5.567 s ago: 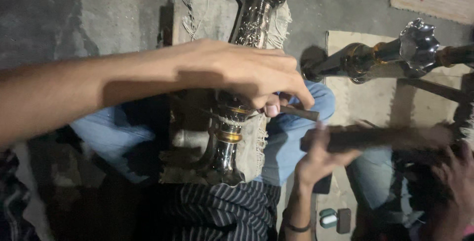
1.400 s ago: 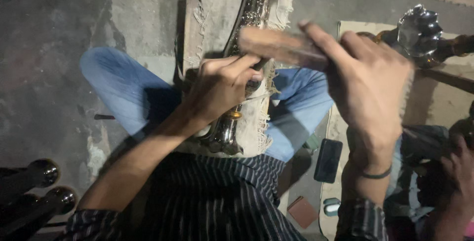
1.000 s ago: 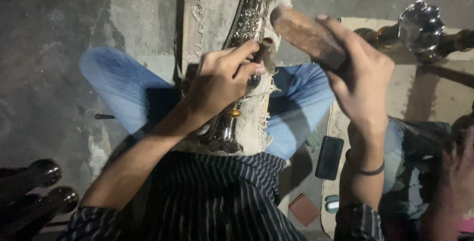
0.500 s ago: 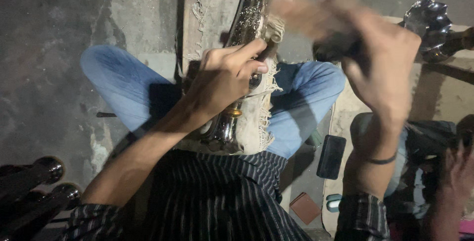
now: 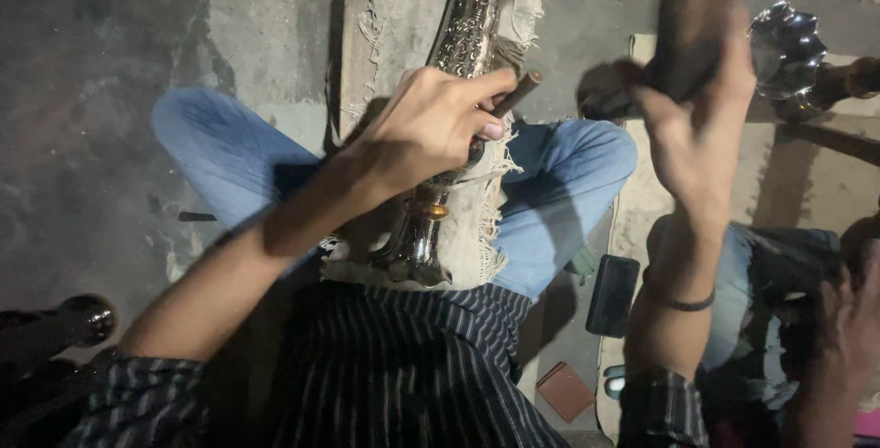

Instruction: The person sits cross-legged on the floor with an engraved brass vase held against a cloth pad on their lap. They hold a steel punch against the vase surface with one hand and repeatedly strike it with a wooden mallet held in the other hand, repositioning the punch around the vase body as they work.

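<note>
I sit cross-legged in blue jeans with a tall engraved metal vase (image 5: pixel 461 40) lying on a frayed burlap-covered block (image 5: pixel 385 8) between my knees. My left hand (image 5: pixel 426 127) rests on the vase's middle and pinches a short dark punch tool (image 5: pixel 513 99) against the metal. My right hand (image 5: pixel 701 113) is raised to the right of the vase, gripping a dark wooden mallet (image 5: pixel 692 17) that is blurred by motion. The vase's lower stem (image 5: pixel 417 237) shows a brass ring near my striped shirt.
A shiny lobed metal piece (image 5: pixel 788 40) lies at the upper right on a mat. A dark phone (image 5: pixel 612 294) and a small brown block (image 5: pixel 564 391) lie by my right knee. Another person's hand (image 5: pixel 848 320) works at the right edge. Dark rounded metal pieces (image 5: pixel 78 320) sit at the lower left.
My right hand has swung the mallet up and away from the vase, from beside my left hand to high on the right. My left hand keeps the punch on the vase.
</note>
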The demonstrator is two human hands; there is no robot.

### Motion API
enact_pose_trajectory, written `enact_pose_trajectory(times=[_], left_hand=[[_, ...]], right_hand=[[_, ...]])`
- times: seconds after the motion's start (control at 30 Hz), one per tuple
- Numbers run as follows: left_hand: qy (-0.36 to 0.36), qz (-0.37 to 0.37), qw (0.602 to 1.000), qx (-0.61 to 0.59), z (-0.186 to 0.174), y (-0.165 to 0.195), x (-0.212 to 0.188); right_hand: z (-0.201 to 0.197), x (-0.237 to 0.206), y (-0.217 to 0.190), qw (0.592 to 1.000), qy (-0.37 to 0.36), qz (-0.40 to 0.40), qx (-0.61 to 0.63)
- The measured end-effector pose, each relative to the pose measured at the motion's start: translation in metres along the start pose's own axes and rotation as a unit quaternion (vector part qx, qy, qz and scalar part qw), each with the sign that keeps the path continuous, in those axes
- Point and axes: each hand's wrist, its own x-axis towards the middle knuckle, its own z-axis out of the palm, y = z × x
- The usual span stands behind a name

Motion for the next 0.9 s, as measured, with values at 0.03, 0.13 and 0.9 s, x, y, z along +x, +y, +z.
enact_pose_trajectory(times=[0.03, 0.13, 0.9], left_hand=[[-0.017, 0.011, 1.0, -0.004, 0.0, 0.0, 0.003], [-0.042, 0.064, 0.997, -0.017, -0.003, -0.002, 0.01], [-0.283, 0.123, 0.947, 0.09, 0.009, -0.007, 0.061]], right_hand=[[0.001, -0.004, 0.003, 1.0, -0.001, -0.009, -0.022], [0.006, -0.016, 0.005, 0.993, 0.015, -0.065, -0.099], [0.133, -0.114, 0.015, 0.772, 0.393, 0.235, 0.441]])
